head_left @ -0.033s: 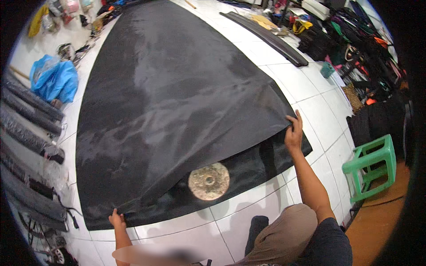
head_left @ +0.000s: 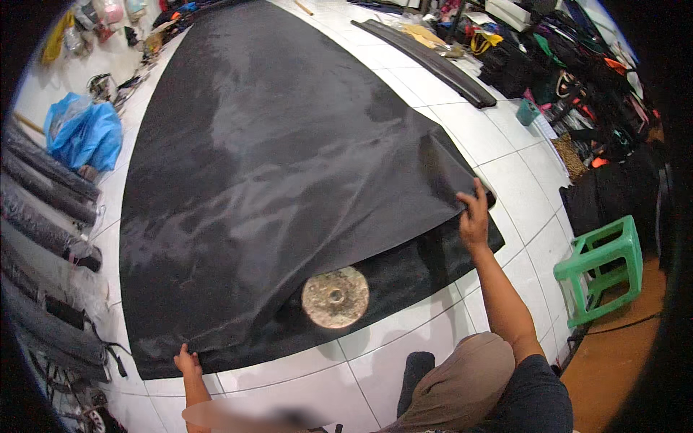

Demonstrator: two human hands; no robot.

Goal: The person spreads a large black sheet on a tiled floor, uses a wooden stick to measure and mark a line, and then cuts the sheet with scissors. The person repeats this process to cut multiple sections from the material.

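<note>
A large black sheet of fabric [head_left: 267, 159], slightly shiny, lies spread over the tiled floor in at least two layers. My left hand [head_left: 188, 361] is at its near left corner, fingertips closed on the edge. On the right side, my right hand [head_left: 473, 220] holds the upper layer's edge, thumb side against it and some fingers raised. This layer is drawn back at the near right, with folds running across it, and the lower layer [head_left: 451, 252] shows beneath. A round, mottled metal-like disc [head_left: 336, 297] with a central hub rests on the lower layer.
Wrapped dark rolls [head_left: 50, 224] and a blue plastic bag [head_left: 85, 133] are along the left. A long dark roll [head_left: 426, 61] lies at the far right, near a heap of mixed goods [head_left: 570, 79]. At right stands a green plastic stool [head_left: 603, 270].
The whole view has shifted slightly. The sheet's right edge now curls a little beside my right hand, whose fingers have moved slightly. The left hand keeps its place at the corner.
</note>
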